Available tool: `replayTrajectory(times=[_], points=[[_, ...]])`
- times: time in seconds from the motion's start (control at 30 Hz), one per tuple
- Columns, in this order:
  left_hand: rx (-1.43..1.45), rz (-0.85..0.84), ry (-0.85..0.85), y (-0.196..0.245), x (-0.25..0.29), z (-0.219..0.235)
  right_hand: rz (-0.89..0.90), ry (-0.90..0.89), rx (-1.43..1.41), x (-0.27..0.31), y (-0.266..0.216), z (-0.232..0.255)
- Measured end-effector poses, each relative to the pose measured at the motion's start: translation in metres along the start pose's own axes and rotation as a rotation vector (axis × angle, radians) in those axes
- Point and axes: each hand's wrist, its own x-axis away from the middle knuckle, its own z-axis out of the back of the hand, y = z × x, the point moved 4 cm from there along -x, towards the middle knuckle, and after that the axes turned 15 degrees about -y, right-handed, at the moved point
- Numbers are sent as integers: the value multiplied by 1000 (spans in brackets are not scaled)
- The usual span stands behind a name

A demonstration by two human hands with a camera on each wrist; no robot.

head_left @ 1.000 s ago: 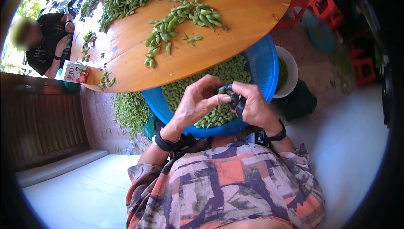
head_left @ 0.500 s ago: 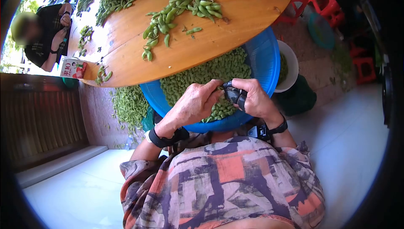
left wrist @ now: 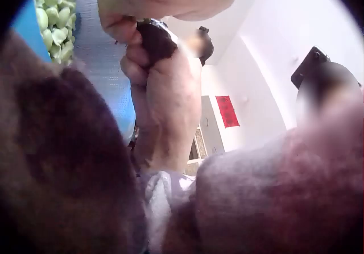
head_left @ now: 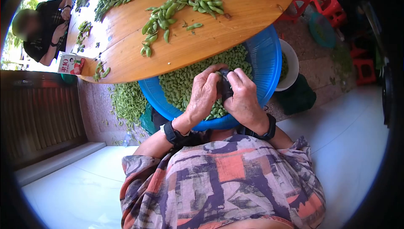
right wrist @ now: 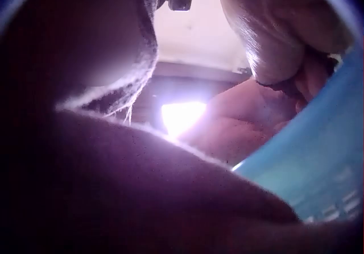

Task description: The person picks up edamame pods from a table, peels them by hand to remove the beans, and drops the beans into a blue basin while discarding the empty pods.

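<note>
Both hands meet over a blue basin [head_left: 269,75] of shelled green beans [head_left: 185,88]. My left hand [head_left: 204,92] has its fingers curled inward, with a bit of green pod [head_left: 218,74] pinched at the fingertips. My right hand [head_left: 245,98] curls round a small black object [head_left: 225,87], which lies between the two hands; its exact kind I cannot tell. In the left wrist view this dark, glossy object [left wrist: 158,41] sits among the fingers. The right wrist view has the hands [right wrist: 267,44] close above the basin wall [right wrist: 307,140].
Unshelled edamame pods [head_left: 168,12] lie on the wooden table [head_left: 235,31]. More pods [head_left: 128,103] are heaped on the floor at left. A white bucket [head_left: 294,71] stands right of the basin, red stools [head_left: 326,4] farther off. Another person [head_left: 46,31] sits across the table.
The hands have drawn closer together and now stand more upright over the basin. The black object has turned from slanted to nearly upright, and the left fingers now cover part of it.
</note>
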Motion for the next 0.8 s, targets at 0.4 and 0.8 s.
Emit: replayTrajectory(times=[0.4,0.8], points=[[-136,-37,-4,-1,-2,2,-40,33,20,1,12,-4],[647,-170,-115,-13,-10,-13,-15,150,63,2,12,-1]])
